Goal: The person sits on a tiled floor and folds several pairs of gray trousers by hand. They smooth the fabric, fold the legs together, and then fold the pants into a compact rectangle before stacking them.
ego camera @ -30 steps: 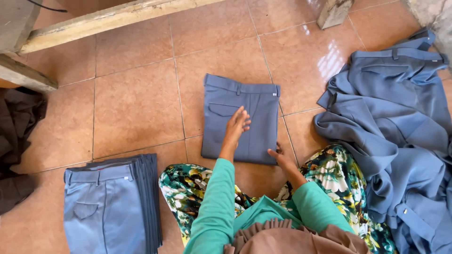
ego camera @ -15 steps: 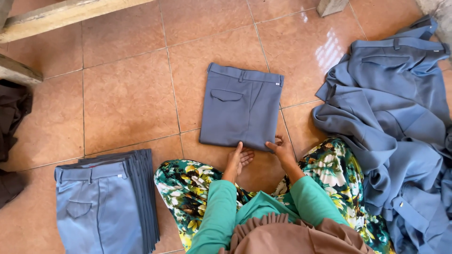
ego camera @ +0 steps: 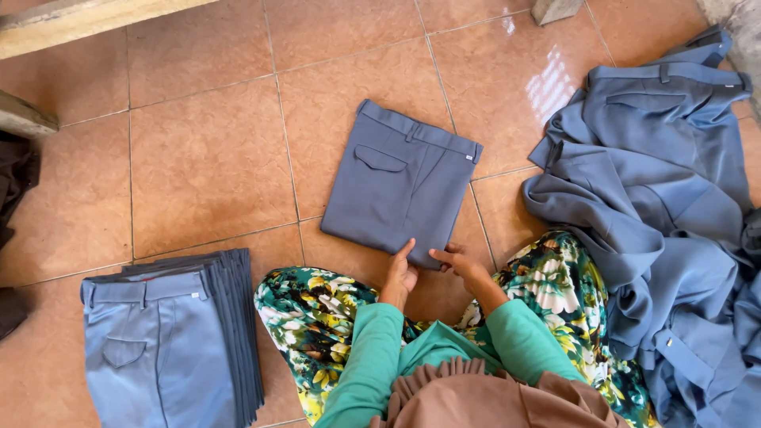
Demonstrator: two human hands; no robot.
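A folded pair of grey-blue trousers [ego camera: 400, 181] lies flat on the tiled floor in front of me, waistband away from me. My left hand [ego camera: 401, 273] and my right hand [ego camera: 457, 263] both grip its near edge, side by side. My sleeves are green and my floral-patterned knees frame the hands.
A neat stack of folded blue trousers [ego camera: 170, 345] sits at my left. A loose heap of unfolded blue trousers [ego camera: 666, 214] covers the floor at my right. A wooden beam [ego camera: 87, 20] runs along the top left, with dark cloth [ego camera: 16, 190] at the left edge.
My left hand slid from the middle of the folded trousers back to their near edge, joining the right hand. The view shifted so the trousers sit higher and slightly rotated.
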